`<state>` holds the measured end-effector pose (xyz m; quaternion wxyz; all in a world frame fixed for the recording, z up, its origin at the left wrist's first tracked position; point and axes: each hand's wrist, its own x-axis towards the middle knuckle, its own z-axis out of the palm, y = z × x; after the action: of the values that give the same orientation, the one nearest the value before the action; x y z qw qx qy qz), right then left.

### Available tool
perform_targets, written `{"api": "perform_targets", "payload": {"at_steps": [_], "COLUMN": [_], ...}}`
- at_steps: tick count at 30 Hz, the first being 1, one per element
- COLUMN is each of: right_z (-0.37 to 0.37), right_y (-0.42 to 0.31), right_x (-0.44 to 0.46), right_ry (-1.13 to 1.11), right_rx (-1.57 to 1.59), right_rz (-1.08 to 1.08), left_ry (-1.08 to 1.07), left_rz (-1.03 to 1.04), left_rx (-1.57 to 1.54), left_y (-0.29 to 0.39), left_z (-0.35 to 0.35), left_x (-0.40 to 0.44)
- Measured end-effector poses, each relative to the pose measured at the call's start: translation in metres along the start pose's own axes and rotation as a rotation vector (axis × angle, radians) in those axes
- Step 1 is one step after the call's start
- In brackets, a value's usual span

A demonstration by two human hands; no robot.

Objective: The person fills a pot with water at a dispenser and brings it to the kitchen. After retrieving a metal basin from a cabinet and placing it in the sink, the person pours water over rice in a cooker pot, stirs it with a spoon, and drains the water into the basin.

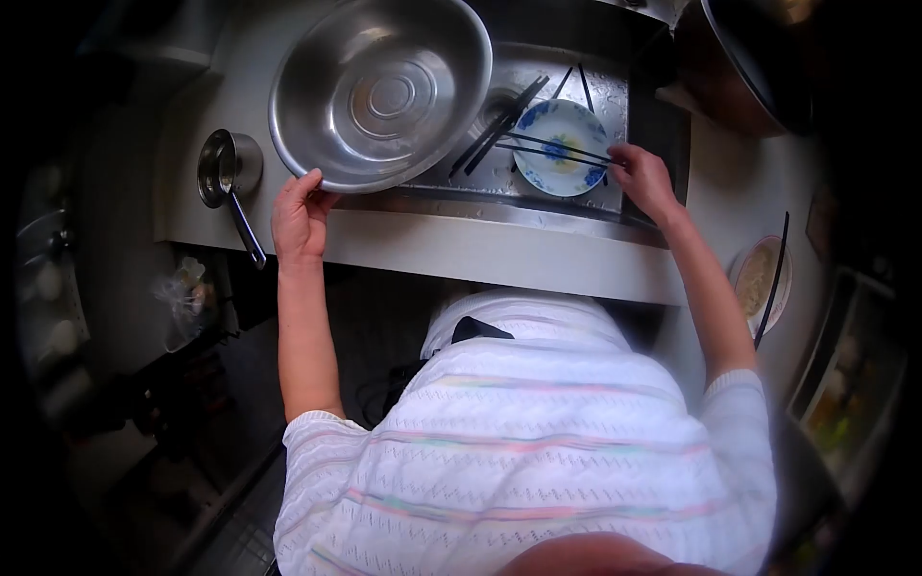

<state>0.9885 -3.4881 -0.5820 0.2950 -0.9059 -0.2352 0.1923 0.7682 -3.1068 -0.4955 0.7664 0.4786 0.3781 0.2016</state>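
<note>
My left hand (pixel 301 219) grips the near rim of a large, shiny metal basin (pixel 442 110). The basin is tilted, shows no contents, and overlaps the left part of the metal sink (pixel 499 184). In my right hand (pixel 642 180) is a pair of dark chopsticks (pixel 567 152), pinched near one end. They lie across a white plate (pixel 530 171) with blue flowers, which rests in the sink with some yellowish residue on it. More dark chopsticks (pixel 497 127) lie in the sink between basin and plate, and two others stick out behind the plate.
On the counter to the left stands a small metal pot (pixel 248 165) with a long-handled utensil (pixel 246 230) in it. A big dark pot (pixel 725 72) is at the back right. Nearer on the right, a bowl (pixel 754 278) of pale food has a dark chopstick (pixel 774 278) across it.
</note>
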Motion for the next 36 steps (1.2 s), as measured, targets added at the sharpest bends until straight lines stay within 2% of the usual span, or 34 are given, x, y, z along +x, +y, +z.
{"api": "perform_targets", "payload": {"at_steps": [5, 8, 11, 14, 17, 20, 24, 30, 33, 36], "right_z": [0.053, 0.078, 0.077, 0.055, 0.039, 0.037, 0.050, 0.066, 0.055, 0.082], "right_y": [-0.005, 0.002, 0.005, 0.010, 0.039, 0.057, 0.082, 0.111, 0.085, 0.119], "right_x": [0.053, 0.074, 0.087, 0.099, 0.105, 0.094, 0.084, 0.089, 0.084, 0.083], "right_ry": [-0.123, -0.133, -0.175, 0.031, 0.022, -0.224, -0.177, -0.246, -0.373, -0.346], "right_rx": [-0.446, -0.515, -0.450, -0.411, -0.385, -0.220, 0.177, 0.504, 0.700, 0.920], "right_rz": [-0.172, -0.228, -0.150, 0.043, 0.316, 0.406, 0.488, 0.539, 0.647, 0.619], "left_ry": [0.059, 0.046, 0.026, 0.008, -0.005, -0.016, 0.030, 0.001, 0.007, 0.023], "left_rz": [0.007, -0.011, -0.034, -0.055, -0.080, -0.083, -0.067, 0.020, 0.048, 0.053], "left_rx": [-0.015, -0.025, -0.031, -0.027, -0.041, -0.059, -0.072, -0.181, -0.212, -0.210], "left_y": [0.002, 0.004, 0.004, 0.006, 0.005, 0.008, 0.022, 0.040, 0.043, 0.039], "left_z": [0.004, -0.011, -0.021, -0.026, -0.027, -0.029, -0.022, -0.031, -0.023, -0.011], "left_x": [-0.010, -0.002, 0.005, 0.012, 0.021, 0.029, 0.030, 0.027, 0.020, 0.011]}}
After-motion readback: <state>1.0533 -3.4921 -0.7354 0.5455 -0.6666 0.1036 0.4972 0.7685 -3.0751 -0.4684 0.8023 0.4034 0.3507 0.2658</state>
